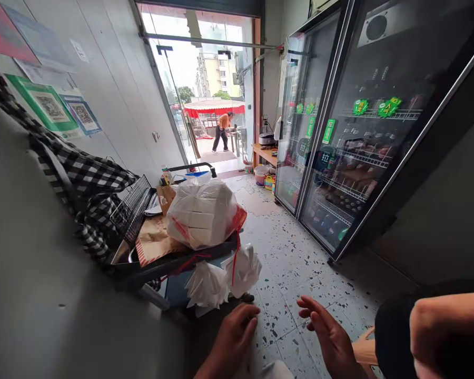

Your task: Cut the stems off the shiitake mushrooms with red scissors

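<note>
Watching from afar through the head camera, I found both bare hands above the speckled floor (288,247), neither holding anything I could see. The left hand (236,332) had its fingers bent inward and its thumb parted from the forefinger, just by two crumpled white bags (209,284); I could not tell whether it touched them. The right hand (328,332) was well apart from those, loosely curved, thumb and fingers spread, a shape I took for ease rather than grip.

The white bags showed below the rim of a dark tray (150,270). A red strip (234,268) dropped across one of them, though whether it bore any weight was unclear to me. On the tray, a see-through plastic bag (213,192) held white boxes (191,226) one above another, probably to keep them level. Beside it lay a brown paper bag (156,237), near a tilted wire rack (128,208). Across the floor stood the glass-door fridge (355,158); I supposed things were crowded leftward to leave a walkway.
</note>
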